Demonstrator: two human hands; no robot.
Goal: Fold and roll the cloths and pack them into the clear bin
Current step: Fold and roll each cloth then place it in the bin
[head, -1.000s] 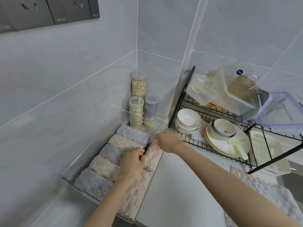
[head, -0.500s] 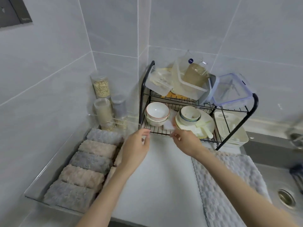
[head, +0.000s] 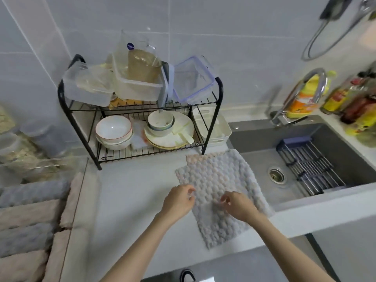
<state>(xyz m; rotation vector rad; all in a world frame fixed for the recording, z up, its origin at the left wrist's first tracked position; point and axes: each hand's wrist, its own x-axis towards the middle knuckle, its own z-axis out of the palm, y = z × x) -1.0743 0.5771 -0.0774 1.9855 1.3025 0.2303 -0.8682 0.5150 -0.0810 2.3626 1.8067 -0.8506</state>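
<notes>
**Cloth flat on the table, my left hand and right hand at its near part**

Table: pale, running from the clear bin on my left to the sink on my right.
Sink: grey basin set into the table's right part.
Dish rack: black wire, two tiers, at the back against the wall, bearing bowls, plates and plastic boxes.
Clear bin: at the left edge of view, holding rolled cloths, grey and beige by turns in a row, with beige ones along its right wall.
Cloth: grey, bobbled, tinged pink at the far corner, spread open just before the rack's right foot. Its right side reaches over the sink's left rim.
Left hand: fingers curled at the cloth's left edge.
Right hand: over the cloth's near middle, thumb and forefinger drawn close.
I cannot tell whether either hand has the fabric pinched.
</notes>
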